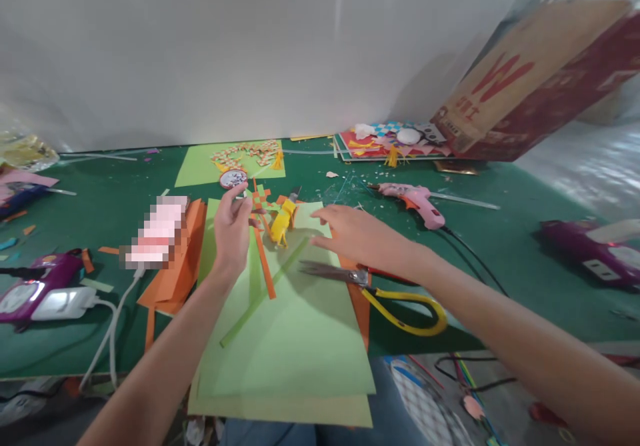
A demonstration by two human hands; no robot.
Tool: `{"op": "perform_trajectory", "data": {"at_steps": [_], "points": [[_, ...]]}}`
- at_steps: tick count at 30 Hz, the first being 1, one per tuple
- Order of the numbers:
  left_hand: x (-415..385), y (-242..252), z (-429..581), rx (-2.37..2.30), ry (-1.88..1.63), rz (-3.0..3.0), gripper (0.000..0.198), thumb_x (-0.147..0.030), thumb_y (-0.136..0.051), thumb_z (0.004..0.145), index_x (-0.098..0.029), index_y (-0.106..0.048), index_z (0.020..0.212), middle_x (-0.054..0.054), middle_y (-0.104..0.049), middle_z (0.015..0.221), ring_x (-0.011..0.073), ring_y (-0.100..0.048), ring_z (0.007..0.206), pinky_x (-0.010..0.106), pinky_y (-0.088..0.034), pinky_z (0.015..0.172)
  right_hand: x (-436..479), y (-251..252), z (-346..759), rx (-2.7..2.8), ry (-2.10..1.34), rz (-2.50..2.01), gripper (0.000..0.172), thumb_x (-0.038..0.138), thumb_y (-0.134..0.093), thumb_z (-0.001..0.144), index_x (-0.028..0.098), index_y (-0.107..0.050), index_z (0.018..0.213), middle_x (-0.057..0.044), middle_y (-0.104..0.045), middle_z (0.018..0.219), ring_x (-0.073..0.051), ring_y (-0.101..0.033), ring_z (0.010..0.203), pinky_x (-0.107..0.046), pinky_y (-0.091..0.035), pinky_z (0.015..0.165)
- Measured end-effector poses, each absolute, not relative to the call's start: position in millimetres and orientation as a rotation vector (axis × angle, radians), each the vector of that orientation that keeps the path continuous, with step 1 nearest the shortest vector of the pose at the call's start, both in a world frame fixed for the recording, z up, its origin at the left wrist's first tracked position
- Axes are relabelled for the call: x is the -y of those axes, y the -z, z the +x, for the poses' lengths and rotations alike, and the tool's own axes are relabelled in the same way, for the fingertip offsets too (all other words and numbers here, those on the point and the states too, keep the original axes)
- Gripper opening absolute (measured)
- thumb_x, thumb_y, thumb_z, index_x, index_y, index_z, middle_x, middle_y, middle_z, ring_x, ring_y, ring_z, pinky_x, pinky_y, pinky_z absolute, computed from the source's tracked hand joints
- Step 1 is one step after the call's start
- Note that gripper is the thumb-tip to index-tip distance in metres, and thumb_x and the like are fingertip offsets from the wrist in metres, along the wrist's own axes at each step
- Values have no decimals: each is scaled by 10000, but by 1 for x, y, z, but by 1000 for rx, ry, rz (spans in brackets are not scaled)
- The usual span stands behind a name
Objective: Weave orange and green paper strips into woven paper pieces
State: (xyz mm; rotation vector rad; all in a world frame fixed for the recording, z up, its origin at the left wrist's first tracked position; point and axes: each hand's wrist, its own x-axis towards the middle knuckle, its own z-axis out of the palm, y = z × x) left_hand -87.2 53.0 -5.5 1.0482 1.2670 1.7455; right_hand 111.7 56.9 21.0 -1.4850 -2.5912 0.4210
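My left hand (234,226) is closed, thumb and fingers pinching the left side of a small woven piece of orange and green paper strips (262,197). A long orange strip (265,263) hangs from that side toward me. To its right lies a small yellow object (283,223) with a dark end, its kind unclear. My right hand (350,231) hovers beyond the scissors with its fingers apart, holding nothing. Yellow-handled scissors (415,309) rest partly on the light green paper sheets (295,339), blades pointing left. A narrow green strip (240,326) lies across the sheets.
A pink glue gun (415,199) lies right of my hands, its cord trailing. Orange paper (175,273), a phone (159,229) on a white cable and a purple power strip (45,286) are at left. Paper crafts (395,141) and a paper bag (530,79) stand behind.
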Motion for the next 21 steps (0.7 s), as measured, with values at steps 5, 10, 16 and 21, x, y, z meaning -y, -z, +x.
{"op": "perform_trajectory", "data": {"at_steps": [5,10,16,21], "points": [[-54,5,-91,-1268,-1791,968,208,-233,-661,749,-226,-640,955,-4,-658,801,97,-637,607,176,-415,471,-92,-17,72,2628,-416,-1517,288,336,-508,880,135,-585,1072,-146,-651,1107,-278,-606,1045,-307,-457,766],[-54,6,-90,-1280,-1767,963,237,-251,-663,751,-207,-627,981,-2,-642,717,120,-643,612,188,-414,476,-101,-8,65,2675,-407,-1614,235,327,-454,893,164,-600,981,-128,-677,1036,-243,-629,952,-269,-422,675],[-55,3,-88,-1283,-1778,896,223,-225,-663,738,-203,-625,956,-20,-606,674,109,-625,583,182,-403,461,-104,-5,67,2666,-406,-1682,209,251,-430,881,161,-614,923,-130,-682,998,-225,-637,860,-260,-357,569],[-56,3,-93,-1264,-1860,774,202,-232,-657,725,-211,-608,919,-15,-611,732,91,-609,580,189,-368,461,-107,-21,79,2625,-414,-1714,163,226,-478,844,169,-629,821,-93,-697,888,-198,-625,767,-251,-329,540]]}}
